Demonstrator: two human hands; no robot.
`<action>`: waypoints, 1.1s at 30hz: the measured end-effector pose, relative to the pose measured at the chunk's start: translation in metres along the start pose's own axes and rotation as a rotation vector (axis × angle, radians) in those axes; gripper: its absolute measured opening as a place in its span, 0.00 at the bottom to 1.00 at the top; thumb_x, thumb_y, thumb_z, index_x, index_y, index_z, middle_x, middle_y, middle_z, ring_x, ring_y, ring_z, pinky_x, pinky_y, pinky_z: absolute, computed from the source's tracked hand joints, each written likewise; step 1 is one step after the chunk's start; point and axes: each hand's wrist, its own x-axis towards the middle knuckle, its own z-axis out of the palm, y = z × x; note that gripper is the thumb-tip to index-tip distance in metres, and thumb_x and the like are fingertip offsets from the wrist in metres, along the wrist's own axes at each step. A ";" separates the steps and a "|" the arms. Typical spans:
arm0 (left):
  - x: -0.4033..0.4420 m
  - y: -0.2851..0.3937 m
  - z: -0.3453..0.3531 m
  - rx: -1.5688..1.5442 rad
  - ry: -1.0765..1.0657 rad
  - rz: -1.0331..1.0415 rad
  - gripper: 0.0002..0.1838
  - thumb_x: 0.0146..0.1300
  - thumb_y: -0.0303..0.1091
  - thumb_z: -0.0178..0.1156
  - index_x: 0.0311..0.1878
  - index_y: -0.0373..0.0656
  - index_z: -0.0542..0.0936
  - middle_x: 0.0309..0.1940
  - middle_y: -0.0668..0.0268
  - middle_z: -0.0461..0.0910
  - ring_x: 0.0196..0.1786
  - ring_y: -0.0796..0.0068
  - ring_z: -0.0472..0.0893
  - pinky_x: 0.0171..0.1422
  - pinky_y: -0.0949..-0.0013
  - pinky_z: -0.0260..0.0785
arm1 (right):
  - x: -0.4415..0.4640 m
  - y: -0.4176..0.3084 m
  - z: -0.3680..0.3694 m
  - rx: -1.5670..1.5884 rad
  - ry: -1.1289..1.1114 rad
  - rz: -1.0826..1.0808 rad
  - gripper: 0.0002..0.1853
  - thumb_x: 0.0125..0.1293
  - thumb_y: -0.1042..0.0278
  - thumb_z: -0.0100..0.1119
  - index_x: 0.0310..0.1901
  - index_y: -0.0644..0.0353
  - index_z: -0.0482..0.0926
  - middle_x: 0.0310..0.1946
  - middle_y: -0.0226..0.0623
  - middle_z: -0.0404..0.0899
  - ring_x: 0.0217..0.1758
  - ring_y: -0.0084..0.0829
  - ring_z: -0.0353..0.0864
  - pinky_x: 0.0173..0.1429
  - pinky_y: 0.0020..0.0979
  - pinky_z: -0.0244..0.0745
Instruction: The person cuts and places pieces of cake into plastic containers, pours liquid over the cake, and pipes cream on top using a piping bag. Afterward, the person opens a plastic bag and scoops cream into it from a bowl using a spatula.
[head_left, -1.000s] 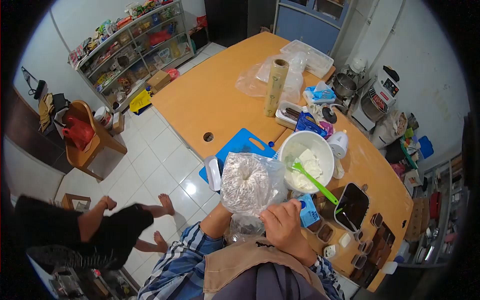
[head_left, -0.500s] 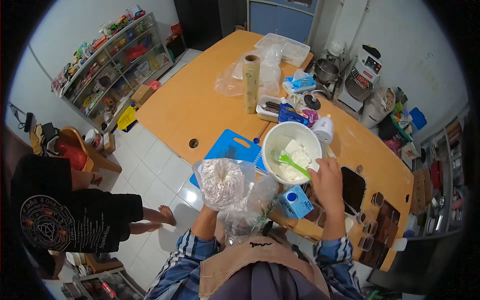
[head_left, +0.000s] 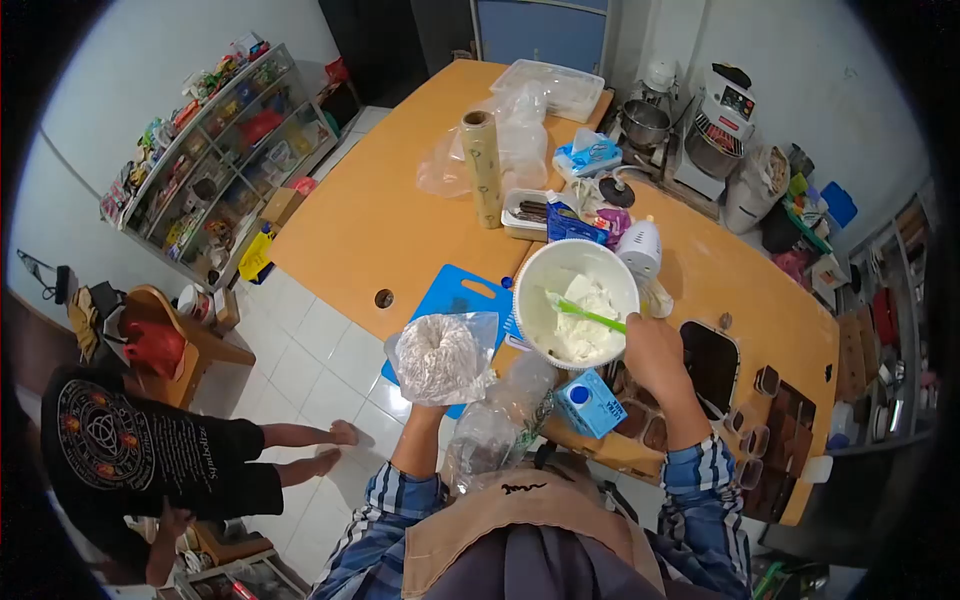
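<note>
My right hand (head_left: 655, 355) grips the handle of a green spatula (head_left: 590, 314), its blade resting in white cream (head_left: 592, 338). The cream lies in a white bowl (head_left: 524, 328) on the table. Held up left of the bowl is a clear plastic bag (head_left: 440, 362) with a pale, lumpy-looking filling. My left hand (head_left: 430, 411) supports the bag from below, most of its fingers hidden under it. Crumpled clear plastic (head_left: 482, 440) hangs between the bag and my apron. A blue carton (head_left: 590, 402) stands just in front of the bowl.
A blue cutting board (head_left: 455, 295) lies beyond the bag. Behind the bowl are a white hand mixer (head_left: 640, 248), a container of dark sticks (head_left: 525, 212) and an upright roll of film (head_left: 482, 170). Small tubs (head_left: 750, 442) and a dark tray (head_left: 712, 365) sit rightward. Another person (head_left: 150, 440) is at left.
The spatula has turned flatter in the bowl, its handle now pointing more to the right. My left hand still holds the bag. The other person has shifted, and my view has moved slightly.
</note>
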 end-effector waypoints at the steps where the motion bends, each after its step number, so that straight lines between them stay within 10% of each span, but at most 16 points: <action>1: 0.002 0.000 0.001 -0.017 0.015 -0.004 0.08 0.59 0.28 0.60 0.40 0.40 0.73 0.32 0.69 0.75 0.35 0.78 0.76 0.39 0.72 0.73 | -0.006 0.000 -0.007 0.011 0.040 0.008 0.08 0.57 0.73 0.48 0.35 0.65 0.76 0.33 0.49 0.80 0.37 0.48 0.81 0.38 0.45 0.75; 5: 0.013 -0.021 0.007 0.047 0.082 0.049 0.10 0.58 0.29 0.61 0.42 0.40 0.74 0.38 0.65 0.75 0.40 0.71 0.76 0.47 0.64 0.70 | -0.037 0.005 -0.026 0.029 0.194 0.063 0.07 0.56 0.73 0.49 0.34 0.63 0.76 0.27 0.48 0.78 0.29 0.49 0.80 0.32 0.45 0.74; 9: 0.038 -0.032 0.019 0.897 0.322 0.638 0.14 0.57 0.31 0.62 0.45 0.40 0.74 0.44 0.60 0.75 0.46 0.62 0.76 0.53 0.55 0.68 | -0.055 0.016 -0.032 -0.078 0.227 0.140 0.08 0.56 0.72 0.51 0.36 0.62 0.78 0.22 0.44 0.75 0.24 0.45 0.79 0.27 0.42 0.73; 13: 0.076 -0.031 0.043 1.062 0.405 0.525 0.14 0.54 0.35 0.64 0.43 0.42 0.76 0.34 0.63 0.77 0.40 0.65 0.76 0.47 0.59 0.69 | -0.051 0.025 -0.012 -0.132 0.236 0.138 0.09 0.56 0.71 0.53 0.37 0.62 0.78 0.23 0.43 0.76 0.23 0.43 0.79 0.26 0.41 0.74; 33: 0.073 -0.065 0.113 -0.209 -0.073 0.049 0.16 0.55 0.34 0.63 0.46 0.41 0.75 0.38 0.60 0.77 0.43 0.63 0.76 0.50 0.59 0.69 | -0.005 0.045 0.049 0.249 0.059 0.192 0.16 0.63 0.59 0.51 0.25 0.61 0.79 0.22 0.48 0.78 0.30 0.49 0.79 0.36 0.48 0.73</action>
